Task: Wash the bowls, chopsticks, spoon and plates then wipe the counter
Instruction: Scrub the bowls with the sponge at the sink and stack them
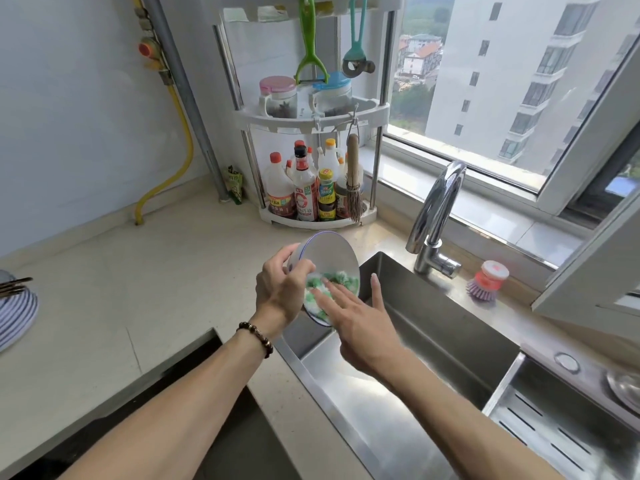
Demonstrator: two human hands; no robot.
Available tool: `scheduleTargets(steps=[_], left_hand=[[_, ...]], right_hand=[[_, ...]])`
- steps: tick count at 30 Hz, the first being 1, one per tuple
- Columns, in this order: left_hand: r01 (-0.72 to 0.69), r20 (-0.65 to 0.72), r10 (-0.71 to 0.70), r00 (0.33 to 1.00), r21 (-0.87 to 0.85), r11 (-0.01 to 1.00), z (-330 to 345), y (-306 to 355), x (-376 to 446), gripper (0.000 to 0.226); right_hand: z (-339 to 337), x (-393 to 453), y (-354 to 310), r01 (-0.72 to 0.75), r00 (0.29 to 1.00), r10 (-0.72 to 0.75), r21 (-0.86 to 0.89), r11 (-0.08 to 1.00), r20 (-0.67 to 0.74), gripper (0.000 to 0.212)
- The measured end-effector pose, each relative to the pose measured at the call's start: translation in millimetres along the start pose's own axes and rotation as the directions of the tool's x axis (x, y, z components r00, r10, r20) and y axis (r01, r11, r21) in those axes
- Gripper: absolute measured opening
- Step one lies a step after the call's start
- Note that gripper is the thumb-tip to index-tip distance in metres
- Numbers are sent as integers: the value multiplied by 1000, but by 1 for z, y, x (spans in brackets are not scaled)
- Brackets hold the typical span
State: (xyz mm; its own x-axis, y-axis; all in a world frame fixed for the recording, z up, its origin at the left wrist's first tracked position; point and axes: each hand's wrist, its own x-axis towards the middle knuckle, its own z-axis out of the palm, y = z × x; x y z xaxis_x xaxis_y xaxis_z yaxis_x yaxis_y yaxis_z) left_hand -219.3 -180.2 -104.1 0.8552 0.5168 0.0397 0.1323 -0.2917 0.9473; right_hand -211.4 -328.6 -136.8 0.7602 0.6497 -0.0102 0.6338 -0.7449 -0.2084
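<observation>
Daylight from the window falls on a pale stone counter (145, 306) that wraps the corner, with a steel sink (398, 393) set into its right-hand run. Your left hand (280, 289) grips a white bowl (329, 258) by its rim, fingers curled over the edge and thumb behind, and holds it tilted on its side just above the sink's near-left corner. Your right hand (360, 323) presses a green and white scrubber (322, 292) into the bowl's lower wall with fingers straight and slightly spread, the thumb held apart. You look to be mid-scrub on this bowl, with no water running from the faucet (436, 216). At the counter's far-left edge wait a striped plate (17, 317) and dark chopsticks (15, 285) lying across it, so most of the washing seems ahead of you. Watch the grip: a soapy rim held by one hand can slip, and because the bowl hangs over the sink's edge instead of its middle, a drop could strike the steel lip or the counter and chip. Pushing hard with flat fingers could also twist the bowl out of your left hand. A corner rack (311, 216) of sauce bottles stands close behind the bowl, so a wide elbow swing risks knocking them. A purple dish brush (485, 282) rests by the faucet base.
</observation>
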Motion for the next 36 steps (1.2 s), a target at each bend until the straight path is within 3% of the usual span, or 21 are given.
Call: scheduleTargets(steps=[2, 4, 5, 7, 9, 10, 11, 12, 14, 15, 16, 18, 20, 21, 24, 27, 29, 30, 32, 34, 36], left_hand=[[24, -45, -24, 999, -5, 1000, 3, 4, -4, 36], [33, -70, -32, 997, 0, 999, 6, 5, -5, 38], [28, -55, -28, 998, 13, 1000, 5, 4, -5, 38], [37, 22, -38, 999, 34, 999, 0, 2, 0, 42], [60, 96, -60, 994, 11, 998, -4, -1, 4, 44], [71, 99, -71, 993, 3, 997, -3, 0, 4, 43], [78, 79, -77, 994, -9, 997, -1, 0, 4, 40], [81, 39, -81, 996, -17, 997, 1, 2, 3, 38], [83, -8, -83, 997, -4, 997, 3, 4, 2, 34], [97, 19, -97, 995, 18, 995, 2, 5, 3, 31], [125, 87, -129, 988, 42, 991, 0, 7, 5, 28], [212, 263, -224, 938, 74, 974, -11, 11, 12, 22], [293, 349, -311, 884, 105, 950, -18, 15, 13, 23], [329, 370, -343, 863, 103, 939, -19, 14, 12, 24], [380, 383, -335, 861, -44, 924, -6, 1, -4, 46], [292, 190, -247, 950, -267, 918, 11, -4, -19, 62], [203, 75, -190, 979, -246, 948, 9, -1, -14, 72], [166, 86, -153, 985, -186, 968, 5, -2, -11, 70], [135, 183, -114, 976, -104, 985, -2, -4, -6, 57], [142, 223, -126, 967, -58, 988, -5, -8, -3, 50], [118, 166, -105, 981, -69, 991, 0, -2, -7, 50]], right_hand=[[-1, 1, -16, -45, 998, 37, 177, 983, 49, 90], [-7, -2, -33, -85, 992, 33, 444, 892, 124, 92], [-6, -4, -33, -76, 993, 22, 487, 870, 116, 92], [-3, -8, -17, -20, 999, 8, 338, 941, 36, 93], [3, -8, 2, 25, 1000, -25, 39, 999, -18, 91], [5, -7, 3, 1, 1000, -1, 16, 1000, -8, 90], [7, -6, -2, -19, 1000, 20, 73, 997, -9, 90], [5, -6, -13, -56, 998, 51, 247, 967, 28, 90], [0, -5, -27, -135, 988, 63, 576, 806, 143, 91], [0, -6, -26, -131, 989, 58, 607, 784, 139, 90], [1, -8, -20, -104, 993, 55, 542, 834, 106, 87], [12, -11, 0, 37, 998, -24, 221, 974, -63, 72], [22, -11, 16, 93, 985, -97, -32, 995, -143, 61], [24, -10, 21, 83, 979, -95, -75, 994, -181, 54], [16, -2, 15, 17, 960, -39, -83, 996, -278, 23], [11, 2, -15, -87, 956, 127, 158, 984, -263, 11], [13, -3, -23, -52, 957, 156, 385, 921, -244, 20], [12, -7, -18, -23, 977, 107, 410, 912, -183, 33], [6, -11, 2, 37, 998, -24, 247, 968, -56, 67], [-1, -8, 20, 73, 997, -72, -36, 997, 12, 85], [1, -4, 16, 28, 999, -25, -47, 999, 46, 94]])
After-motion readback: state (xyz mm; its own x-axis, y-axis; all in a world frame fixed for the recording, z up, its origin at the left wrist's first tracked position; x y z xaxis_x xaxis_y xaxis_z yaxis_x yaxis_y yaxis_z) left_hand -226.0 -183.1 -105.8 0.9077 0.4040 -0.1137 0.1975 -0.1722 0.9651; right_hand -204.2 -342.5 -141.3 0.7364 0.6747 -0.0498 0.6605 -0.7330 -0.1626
